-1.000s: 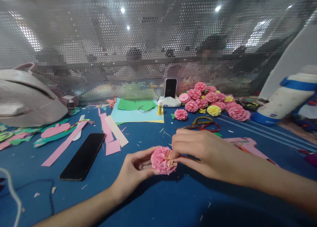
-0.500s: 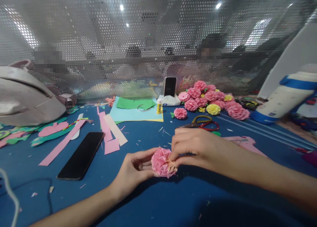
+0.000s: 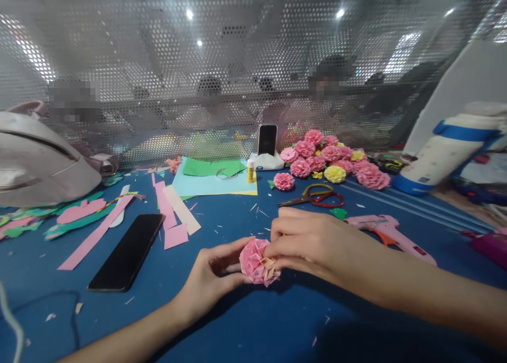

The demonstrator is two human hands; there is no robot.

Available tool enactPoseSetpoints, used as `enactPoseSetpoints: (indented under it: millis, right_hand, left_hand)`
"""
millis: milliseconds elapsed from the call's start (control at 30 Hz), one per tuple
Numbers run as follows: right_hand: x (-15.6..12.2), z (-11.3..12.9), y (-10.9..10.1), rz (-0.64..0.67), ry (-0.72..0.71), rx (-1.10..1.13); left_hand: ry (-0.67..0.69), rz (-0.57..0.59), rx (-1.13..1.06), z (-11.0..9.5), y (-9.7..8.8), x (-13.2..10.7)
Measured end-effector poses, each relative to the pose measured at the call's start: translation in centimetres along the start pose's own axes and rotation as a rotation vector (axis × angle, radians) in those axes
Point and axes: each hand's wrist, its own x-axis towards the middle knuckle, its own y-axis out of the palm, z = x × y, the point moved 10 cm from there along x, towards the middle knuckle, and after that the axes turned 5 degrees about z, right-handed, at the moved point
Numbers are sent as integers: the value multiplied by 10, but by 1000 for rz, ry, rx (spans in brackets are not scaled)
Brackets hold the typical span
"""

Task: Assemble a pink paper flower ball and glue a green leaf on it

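A pink folded-paper flower (image 3: pixel 255 263) with a few peach petals on its right side is held just above the blue table. My left hand (image 3: pixel 209 273) grips it from the left, thumb below and fingers behind it. From the right, my right hand (image 3: pixel 307 241) has its fingers closed at the flower's upper right petals; the fingertips are partly hidden. Beyond my right hand lie scissors (image 3: pixel 312 195) with red and yellow handles. A pink glue gun (image 3: pixel 390 228) rests beside my right forearm, which partly covers it.
Several finished paper flowers (image 3: pixel 307 149) are heaped at the back right, near a white and blue bottle (image 3: pixel 443 149). A glue stick (image 3: pixel 250 171) stands on blue paper (image 3: pixel 214 185). At left lie a black phone (image 3: pixel 127 252), paper strips (image 3: pixel 95 233) and a pale bag (image 3: pixel 43 162).
My right hand has shifted slightly over the flower's petals, its fingers now further onto the flower. More of the glue gun shows. The whole view has turned a little to the right.
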Motion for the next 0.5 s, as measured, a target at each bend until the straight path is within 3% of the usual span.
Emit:
enactPoseSetpoints:
  millis: [300, 500]
  right_hand:
    - [-6, -1, -17, -99, 37, 29]
    - [-5, 6, -13, -74, 30, -85]
  left_hand:
    - [46, 32, 24, -4, 4, 0]
    - [50, 46, 50, -5, 6, -2]
